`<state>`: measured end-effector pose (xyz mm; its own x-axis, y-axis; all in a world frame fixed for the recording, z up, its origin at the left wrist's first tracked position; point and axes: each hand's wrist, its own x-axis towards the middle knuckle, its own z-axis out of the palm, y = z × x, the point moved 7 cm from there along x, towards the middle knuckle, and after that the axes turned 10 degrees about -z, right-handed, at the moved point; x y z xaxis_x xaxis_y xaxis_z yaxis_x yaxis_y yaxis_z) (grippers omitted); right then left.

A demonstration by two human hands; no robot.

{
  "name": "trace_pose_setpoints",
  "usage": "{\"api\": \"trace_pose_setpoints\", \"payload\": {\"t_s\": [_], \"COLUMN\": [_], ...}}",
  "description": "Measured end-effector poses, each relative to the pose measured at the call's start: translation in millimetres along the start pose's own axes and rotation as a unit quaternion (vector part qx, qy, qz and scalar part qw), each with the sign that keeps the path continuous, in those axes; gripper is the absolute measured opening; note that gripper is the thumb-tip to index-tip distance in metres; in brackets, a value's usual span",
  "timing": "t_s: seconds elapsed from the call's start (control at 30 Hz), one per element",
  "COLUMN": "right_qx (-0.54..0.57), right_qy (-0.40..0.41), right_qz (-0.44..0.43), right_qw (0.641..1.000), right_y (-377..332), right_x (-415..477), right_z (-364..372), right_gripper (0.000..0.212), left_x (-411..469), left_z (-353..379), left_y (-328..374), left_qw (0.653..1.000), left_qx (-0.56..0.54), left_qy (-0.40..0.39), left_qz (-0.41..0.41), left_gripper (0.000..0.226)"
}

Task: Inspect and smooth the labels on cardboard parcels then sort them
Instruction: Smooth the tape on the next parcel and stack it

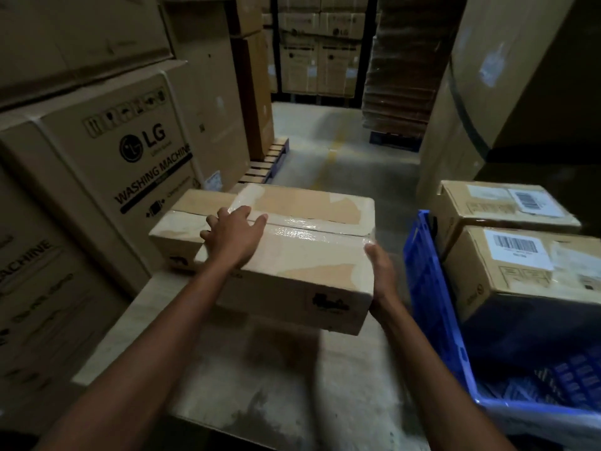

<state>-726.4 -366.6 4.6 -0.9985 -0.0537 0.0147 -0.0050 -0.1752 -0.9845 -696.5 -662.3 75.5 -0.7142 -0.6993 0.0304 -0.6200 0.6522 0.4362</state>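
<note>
Pressed left hand flat, fingers spread, atop taped cardboard parcel; gripped its right end with right hand, beside blue crate.

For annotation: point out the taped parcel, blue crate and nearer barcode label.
taped parcel (309,252), head view, top face
blue crate (429,288), head view, left wall
nearer barcode label (518,250), head view, middle

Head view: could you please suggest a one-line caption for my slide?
Left hand rests flat on a taped cardboard parcel while the right hand holds its right end, beside a blue crate.
</note>
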Motion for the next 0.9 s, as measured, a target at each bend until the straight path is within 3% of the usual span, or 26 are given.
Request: {"api": "trace_pose_setpoints", "payload": {"t_s": [0.1, 0.23, 0.47, 0.7, 0.9], "right_qx": [0.053, 0.124, 0.107, 0.072, 0.088], "right_qy": [-0.016, -0.053, -0.075, -0.02, -0.025], "right_qz": [0.003, 0.006, -0.002, 0.007, 0.014], "right_qw": [0.998, 0.991, 0.991, 0.997, 0.996], "right_y": [-5, -8, -6, 18, 38], "right_x": [11, 40, 93, 141, 166], "right_z": [46, 110, 228, 304, 334], "right_gripper": [0.032, 0.052, 0.059, 0.054, 0.052], "left_x": [33, 95, 204, 304, 352], "left_z": [-27, -61, -91, -76, -62], "left_y": [-21, -62, -109, -140, -143], "left_qw": [1.0, 0.987, 0.973, 0.97, 0.971], "left_qx": [-0.015, -0.148, -0.217, -0.231, -0.222], "left_qy": [0.003, -0.061, -0.072, -0.054, -0.062], "left_qz": [0.006, 0.01, 0.044, 0.052, 0.058], "left_gripper": [0.057, 0.072, 0.035, 0.023, 0.013]}}
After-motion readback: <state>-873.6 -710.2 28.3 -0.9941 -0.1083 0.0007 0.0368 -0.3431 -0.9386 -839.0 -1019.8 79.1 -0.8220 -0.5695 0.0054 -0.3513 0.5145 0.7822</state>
